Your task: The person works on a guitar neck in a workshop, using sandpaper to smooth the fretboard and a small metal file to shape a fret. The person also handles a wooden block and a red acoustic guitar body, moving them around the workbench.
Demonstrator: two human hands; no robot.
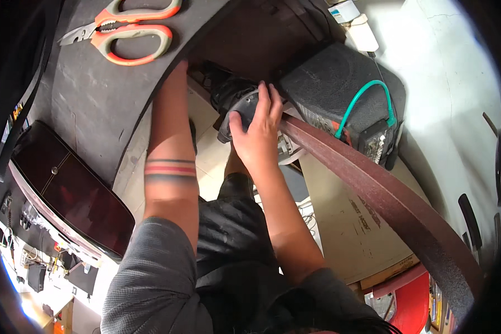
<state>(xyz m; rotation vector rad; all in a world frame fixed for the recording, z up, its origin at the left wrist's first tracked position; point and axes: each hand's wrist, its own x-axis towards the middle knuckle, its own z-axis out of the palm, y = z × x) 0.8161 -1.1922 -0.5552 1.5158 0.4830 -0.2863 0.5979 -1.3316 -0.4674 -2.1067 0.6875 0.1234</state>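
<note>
right hand (259, 125): your thumb and fingers are closed over a dark grey rounded object (240, 116), thumb on the near face, fingertips at its upper edge. how firmly you press cannot be told. the object sits near the middle of the view, beyond your knees; its kind is unclear, since your palm covers part of it and its far side merges with a crumpled black mass (224, 92) in shadow.

left hand: hidden. your left forearm (170, 122) passes beneath the edge of a grey work surface (94, 83), so whether that hand is released or grasping cannot be told. striped band (170, 170) on the forearm is blurred; whether worn or on the skin, unclear.

materials: work surface matte, scuffed, its edge bowed by the lens. on it lie scissors (131, 29) with grey-and-orange looped handles and metal blades, upper loop cut off by the frame. to your right, a black box (331, 78) with a pebbled, rough face, a smooth green cable (367, 84) arched at its end. maroon bar (384, 192), coarse-grained, runs from beside your right hand to the lower right, above a flat tan carton (339, 217). at left, a glossy dark red panel (86, 200) with a small round fitting.
</note>
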